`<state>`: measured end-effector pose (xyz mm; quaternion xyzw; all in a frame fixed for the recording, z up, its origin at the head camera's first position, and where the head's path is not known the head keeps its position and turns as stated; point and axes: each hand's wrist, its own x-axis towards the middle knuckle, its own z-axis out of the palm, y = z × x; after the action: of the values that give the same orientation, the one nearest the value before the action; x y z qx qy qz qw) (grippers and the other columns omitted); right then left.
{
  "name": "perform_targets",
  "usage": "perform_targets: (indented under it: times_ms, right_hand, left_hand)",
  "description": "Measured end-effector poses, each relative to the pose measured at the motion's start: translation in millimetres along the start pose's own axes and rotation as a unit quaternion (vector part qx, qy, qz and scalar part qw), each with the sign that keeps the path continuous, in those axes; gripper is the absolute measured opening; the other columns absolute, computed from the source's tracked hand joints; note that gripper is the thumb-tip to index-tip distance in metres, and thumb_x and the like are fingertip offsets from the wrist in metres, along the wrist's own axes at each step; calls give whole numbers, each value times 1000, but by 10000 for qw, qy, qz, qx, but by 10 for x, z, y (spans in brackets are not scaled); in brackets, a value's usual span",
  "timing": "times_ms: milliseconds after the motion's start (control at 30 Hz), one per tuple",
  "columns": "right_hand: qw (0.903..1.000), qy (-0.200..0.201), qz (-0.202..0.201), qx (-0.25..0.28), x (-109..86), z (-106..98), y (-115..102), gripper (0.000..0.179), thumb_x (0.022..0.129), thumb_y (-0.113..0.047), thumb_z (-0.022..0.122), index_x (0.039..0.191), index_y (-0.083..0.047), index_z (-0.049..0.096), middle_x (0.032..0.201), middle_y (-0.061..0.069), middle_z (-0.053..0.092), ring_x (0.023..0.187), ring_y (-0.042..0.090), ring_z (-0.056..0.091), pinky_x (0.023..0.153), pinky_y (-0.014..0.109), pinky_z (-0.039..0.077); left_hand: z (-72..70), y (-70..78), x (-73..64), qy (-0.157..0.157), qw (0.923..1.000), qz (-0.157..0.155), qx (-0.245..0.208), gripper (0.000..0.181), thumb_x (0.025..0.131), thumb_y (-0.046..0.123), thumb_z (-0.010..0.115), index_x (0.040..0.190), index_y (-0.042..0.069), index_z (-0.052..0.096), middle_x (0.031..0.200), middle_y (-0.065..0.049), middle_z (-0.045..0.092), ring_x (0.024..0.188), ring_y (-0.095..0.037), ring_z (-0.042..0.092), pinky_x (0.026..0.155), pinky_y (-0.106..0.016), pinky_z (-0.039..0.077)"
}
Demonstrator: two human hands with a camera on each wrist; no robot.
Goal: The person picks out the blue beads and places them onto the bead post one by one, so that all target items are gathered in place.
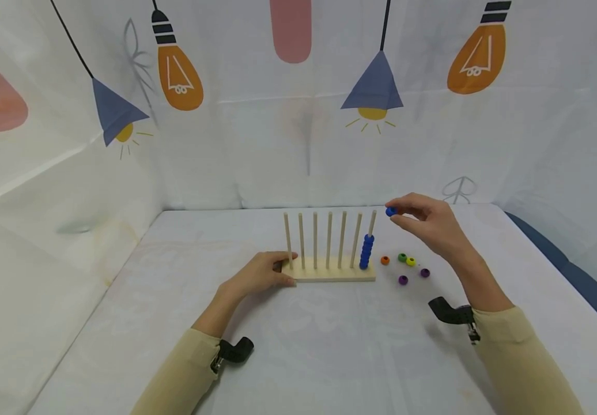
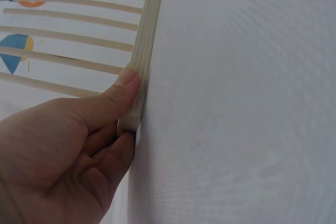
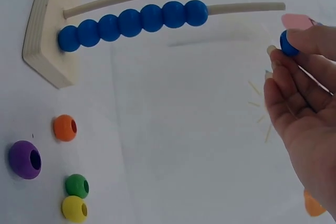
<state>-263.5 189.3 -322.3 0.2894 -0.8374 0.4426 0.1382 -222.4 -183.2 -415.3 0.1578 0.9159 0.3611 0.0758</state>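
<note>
A pale wooden base (image 1: 335,276) with a row of upright pegs stands on the white table. Its rightmost peg (image 3: 247,8) carries a stack of blue beads (image 1: 366,252), with the peg's top bare above them. My left hand (image 1: 259,272) grips the base's left end, the thumb (image 2: 126,77) on its front edge and the fingers around the end. My right hand (image 1: 433,225) pinches a single blue bead (image 3: 288,43) between thumb and fingertips, raised just right of that peg's top. The other pegs hold no beads.
Right of the base lie loose beads: an orange bead (image 1: 385,260), a green bead (image 1: 402,257) beside a yellow bead (image 1: 411,261), and two purple beads (image 1: 403,280). A white curtain (image 1: 278,155) printed with lamps and bulbs hangs behind the table.
</note>
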Motion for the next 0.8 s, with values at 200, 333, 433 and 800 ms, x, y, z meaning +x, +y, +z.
perform_targets:
  times_ms: [200,333,433,800]
  right_hand:
    - [9997,127,-53,201,14,60,-52,24,94,-8,68,117,-10,72,108,2,69,98,2,59,93,6,45]
    - [9992,171,-170,307,28,101,-76,25,94,-8,67,119,-8,71,109,3,68,99,2,60,94,7,46]
    - [9989,197,-234,356,38,128,-94,25,95,-8,67,119,-8,71,109,3,68,100,1,61,93,7,47]
    - [9982,269,-281,461,36,218,-154,26,95,-5,65,121,-4,69,112,7,68,102,-1,61,92,7,48]
  left_hand:
    - [-3,-4,2,1,10000,35,-21,65,83,29,81,142,16,56,145,6,56,131,-14,53,105,-38,47]
    - [-1,-13,8,-9,10000,36,-39,65,84,29,80,143,15,55,146,6,56,135,-16,51,107,-38,46]
    - [-3,-17,11,-13,10000,42,-58,65,84,29,80,143,15,55,146,6,56,136,-17,50,108,-39,46]
    - [-2,-22,12,-38,9999,88,-100,62,84,28,80,141,16,57,146,6,56,133,-14,52,105,-37,47]
